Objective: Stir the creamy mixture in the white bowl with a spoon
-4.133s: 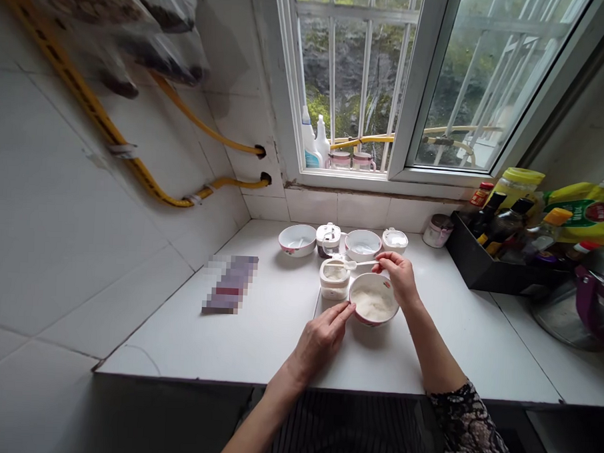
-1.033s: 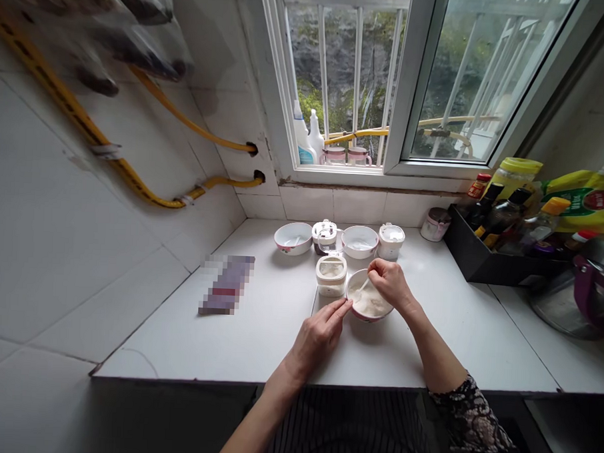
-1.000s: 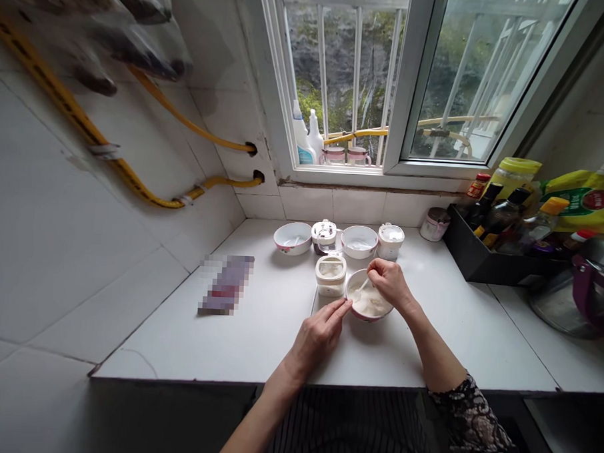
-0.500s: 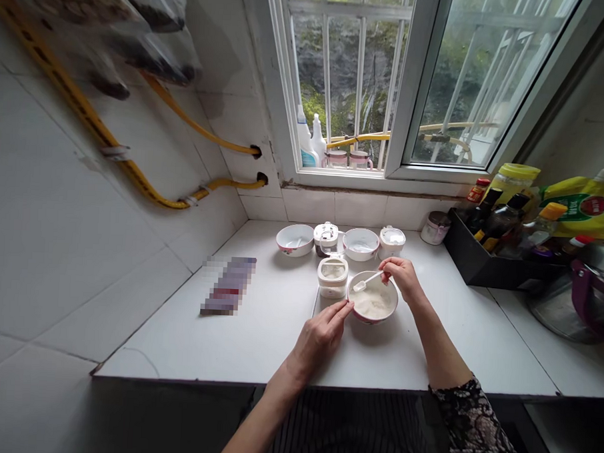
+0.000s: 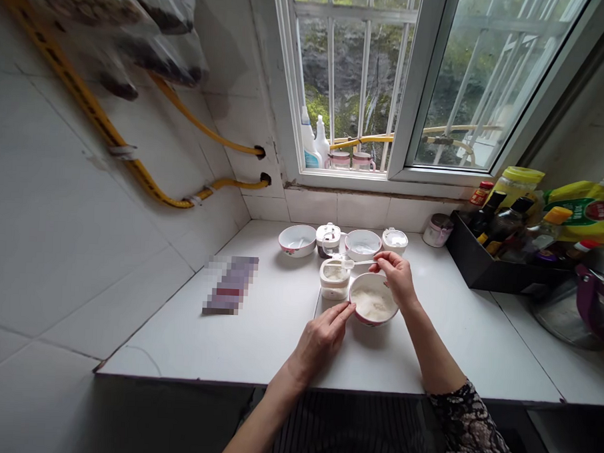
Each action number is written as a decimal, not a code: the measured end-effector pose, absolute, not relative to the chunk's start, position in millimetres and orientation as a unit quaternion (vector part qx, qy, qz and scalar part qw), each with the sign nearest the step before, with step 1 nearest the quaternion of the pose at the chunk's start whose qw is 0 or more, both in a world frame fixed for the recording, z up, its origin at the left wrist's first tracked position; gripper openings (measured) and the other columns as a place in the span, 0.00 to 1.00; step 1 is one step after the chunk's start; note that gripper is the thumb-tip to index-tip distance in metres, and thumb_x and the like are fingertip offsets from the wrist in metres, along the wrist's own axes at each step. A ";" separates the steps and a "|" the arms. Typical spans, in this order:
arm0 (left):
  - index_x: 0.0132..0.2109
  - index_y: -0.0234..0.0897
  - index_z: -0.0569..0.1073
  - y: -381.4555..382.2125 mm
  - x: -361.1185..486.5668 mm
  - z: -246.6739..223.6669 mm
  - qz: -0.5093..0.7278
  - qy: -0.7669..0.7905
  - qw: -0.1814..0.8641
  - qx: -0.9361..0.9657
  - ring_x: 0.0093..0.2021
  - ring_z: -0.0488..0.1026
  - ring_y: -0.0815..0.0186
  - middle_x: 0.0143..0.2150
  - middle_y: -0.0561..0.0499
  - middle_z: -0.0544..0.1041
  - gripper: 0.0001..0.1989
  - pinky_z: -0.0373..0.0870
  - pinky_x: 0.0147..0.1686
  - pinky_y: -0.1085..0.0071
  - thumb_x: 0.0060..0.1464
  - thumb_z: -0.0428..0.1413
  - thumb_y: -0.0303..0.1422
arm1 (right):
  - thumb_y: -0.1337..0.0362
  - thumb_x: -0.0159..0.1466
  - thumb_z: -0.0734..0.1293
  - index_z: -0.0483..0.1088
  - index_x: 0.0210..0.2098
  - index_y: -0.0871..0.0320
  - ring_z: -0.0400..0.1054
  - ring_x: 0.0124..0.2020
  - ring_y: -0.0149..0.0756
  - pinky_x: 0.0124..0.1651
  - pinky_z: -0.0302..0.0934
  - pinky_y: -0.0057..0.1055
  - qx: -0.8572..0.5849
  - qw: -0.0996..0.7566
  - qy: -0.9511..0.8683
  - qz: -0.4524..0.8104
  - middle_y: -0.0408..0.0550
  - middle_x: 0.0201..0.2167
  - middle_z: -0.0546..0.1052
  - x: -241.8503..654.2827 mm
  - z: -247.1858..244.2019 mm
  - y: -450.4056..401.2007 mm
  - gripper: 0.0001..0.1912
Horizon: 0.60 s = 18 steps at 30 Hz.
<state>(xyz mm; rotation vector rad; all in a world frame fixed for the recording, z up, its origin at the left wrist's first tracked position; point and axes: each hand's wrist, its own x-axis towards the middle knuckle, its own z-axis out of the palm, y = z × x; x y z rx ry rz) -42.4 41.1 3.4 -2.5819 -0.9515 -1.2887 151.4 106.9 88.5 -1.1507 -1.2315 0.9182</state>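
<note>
My right hand (image 5: pixel 394 276) pinches the handle of a small white spoon (image 5: pixel 363 262), whose scoop end is over the open top of a square seasoning jar (image 5: pixel 335 287). Pale powder or grains show inside this jar. Just right of it stands a bowl (image 5: pixel 374 316) with a pinkish outside, holding off-white powder. The fingers of my left hand (image 5: pixel 323 334) are together, gripping the bowl's left rim; the thumb is hidden. Behind are a white bowl (image 5: pixel 297 242), a jar with dark contents (image 5: pixel 328 238), a second white bowl (image 5: pixel 362 246) and a lidded white jar (image 5: pixel 395 241).
A blurred-out flat item (image 5: pixel 231 285) lies on the white counter (image 5: pixel 177 344) at left. To the right stand a small jar (image 5: pixel 436 230), a black box (image 5: pixel 500 272) of bottles and a steel pot (image 5: pixel 568 311). Bags (image 5: pixel 135 32) hang upper left, beside a yellow pipe (image 5: pixel 87 103).
My right hand has lifted the spoon out of the powder bowl and carried it left and back, over the square jar. My left hand stays at the bowl's rim. The view shifts slightly.
</note>
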 end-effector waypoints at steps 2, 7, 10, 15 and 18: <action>0.64 0.36 0.65 41.4 -42.1 3.3 -0.423 -0.314 0.054 -0.849 0.52 0.77 0.62 0.54 0.42 0.76 0.25 0.78 0.49 0.67 0.61 0.45 0.18 | 0.60 0.61 0.62 0.69 0.33 0.56 0.72 0.30 0.38 0.38 0.64 0.35 -0.462 0.570 -0.611 0.297 0.46 0.26 0.78 144.0 84.9 104.2 0.08; 0.63 0.35 0.65 42.0 -41.8 2.0 -0.425 -0.310 0.060 -0.848 0.51 0.77 0.61 0.53 0.41 0.77 0.25 0.79 0.48 0.67 0.61 0.44 0.18 | 0.69 0.67 0.58 0.70 0.34 0.55 0.69 0.30 0.37 0.52 0.59 0.43 -0.355 0.479 -0.802 0.028 0.45 0.26 0.78 139.5 77.3 99.2 0.10; 0.63 0.34 0.65 41.7 -41.3 1.6 -0.429 -0.312 0.055 -0.846 0.52 0.77 0.61 0.53 0.40 0.76 0.25 0.79 0.48 0.67 0.61 0.44 0.18 | 0.69 0.67 0.59 0.70 0.34 0.55 0.70 0.31 0.38 0.52 0.59 0.43 -0.354 0.501 -0.790 0.016 0.45 0.26 0.79 141.8 77.8 98.3 0.09; 0.63 0.35 0.65 41.6 -41.3 0.9 -0.428 -0.313 0.047 -0.847 0.53 0.76 0.61 0.54 0.41 0.76 0.25 0.78 0.49 0.66 0.61 0.45 0.18 | 0.61 0.62 0.63 0.70 0.33 0.56 0.73 0.31 0.39 0.40 0.65 0.38 -0.449 0.584 -0.631 0.244 0.47 0.26 0.79 148.0 82.8 99.8 0.06; 0.63 0.35 0.64 42.0 -42.0 0.9 -0.426 -0.312 0.047 -0.848 0.53 0.76 0.61 0.54 0.41 0.76 0.25 0.78 0.49 0.66 0.61 0.45 0.18 | 0.59 0.56 0.64 0.70 0.30 0.57 0.70 0.25 0.36 0.31 0.63 0.32 -0.485 0.581 -0.546 0.358 0.44 0.21 0.76 158.1 85.5 103.2 0.08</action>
